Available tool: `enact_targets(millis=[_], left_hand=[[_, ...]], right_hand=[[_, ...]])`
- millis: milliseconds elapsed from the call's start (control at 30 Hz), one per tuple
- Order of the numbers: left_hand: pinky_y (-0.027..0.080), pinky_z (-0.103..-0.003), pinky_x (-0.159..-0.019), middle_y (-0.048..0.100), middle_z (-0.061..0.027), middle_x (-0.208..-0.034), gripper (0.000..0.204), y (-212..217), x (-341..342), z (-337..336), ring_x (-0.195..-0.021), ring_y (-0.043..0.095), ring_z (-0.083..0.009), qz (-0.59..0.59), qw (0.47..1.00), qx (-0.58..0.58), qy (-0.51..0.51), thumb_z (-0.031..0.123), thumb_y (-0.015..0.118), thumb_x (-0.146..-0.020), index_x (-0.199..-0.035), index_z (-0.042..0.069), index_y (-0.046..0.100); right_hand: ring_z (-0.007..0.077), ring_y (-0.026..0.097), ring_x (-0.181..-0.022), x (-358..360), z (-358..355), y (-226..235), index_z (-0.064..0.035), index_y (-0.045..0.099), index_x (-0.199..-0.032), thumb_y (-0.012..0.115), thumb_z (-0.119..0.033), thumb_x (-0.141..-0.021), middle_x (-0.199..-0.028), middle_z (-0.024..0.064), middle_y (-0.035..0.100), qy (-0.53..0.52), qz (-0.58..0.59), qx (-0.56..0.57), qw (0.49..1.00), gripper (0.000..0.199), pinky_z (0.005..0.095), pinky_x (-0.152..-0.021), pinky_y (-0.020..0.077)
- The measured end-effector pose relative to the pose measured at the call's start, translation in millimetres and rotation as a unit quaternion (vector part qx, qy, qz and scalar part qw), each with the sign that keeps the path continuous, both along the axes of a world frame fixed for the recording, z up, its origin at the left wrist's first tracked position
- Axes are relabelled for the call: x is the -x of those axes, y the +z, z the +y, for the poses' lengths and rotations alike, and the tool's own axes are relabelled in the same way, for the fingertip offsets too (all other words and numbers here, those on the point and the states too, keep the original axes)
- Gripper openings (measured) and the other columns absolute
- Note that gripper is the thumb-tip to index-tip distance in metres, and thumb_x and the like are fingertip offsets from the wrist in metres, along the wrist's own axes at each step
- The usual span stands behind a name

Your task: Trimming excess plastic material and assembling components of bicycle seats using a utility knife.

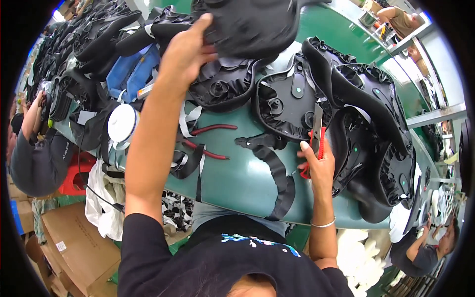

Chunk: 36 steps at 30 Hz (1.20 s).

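Note:
My left hand (190,52) is raised at the far side of the table, closed on the edge of a black moulded seat (252,27) that is blurred by motion. My right hand (319,163) grips red-handled scissors (318,121), blades pointing away from me. Just beyond the blades lies an upturned black seat shell (292,91) with gathered fabric around its inner rim. Between my arms, a black fabric strip (279,178) curls across the green table (232,180). Left of it lies a tool with red handles (210,129), probably pliers, its head partly covered.
Several more black seat shells (366,133) crowd the right side. At left are a white round container (122,123), blue pieces (133,72) and a heap of black parts (94,39). Cardboard boxes (79,242) stand below left. Other people work left and right.

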<state>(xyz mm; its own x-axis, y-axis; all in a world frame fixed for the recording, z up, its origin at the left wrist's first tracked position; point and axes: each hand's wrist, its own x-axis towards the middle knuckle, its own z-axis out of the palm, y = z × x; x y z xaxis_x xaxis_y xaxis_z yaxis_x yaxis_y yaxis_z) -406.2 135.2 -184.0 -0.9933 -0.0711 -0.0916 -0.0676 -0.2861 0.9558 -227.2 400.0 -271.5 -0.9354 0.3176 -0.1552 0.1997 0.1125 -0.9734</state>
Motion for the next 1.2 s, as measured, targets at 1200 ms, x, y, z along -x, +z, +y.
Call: enact_targets(millis=[1200], left_hand=[[0.048,-0.029,-0.064,0.060,-0.0061,-0.079,0.038,-50,-157,-4,-0.068,0.056,-0.0130,-0.083,0.968,0.214,-0.097,0.030,0.060,-0.076,-0.094,-0.003,0.060]], right_hand=[[0.0359,0.054,-0.053,-126,-24,0,-0.0124,0.030,-0.144,0.067,-0.009,-0.082,-0.068,0.0154,0.054,0.250,0.083,-0.398,0.879,0.072,0.0452,-0.049,0.0447]])
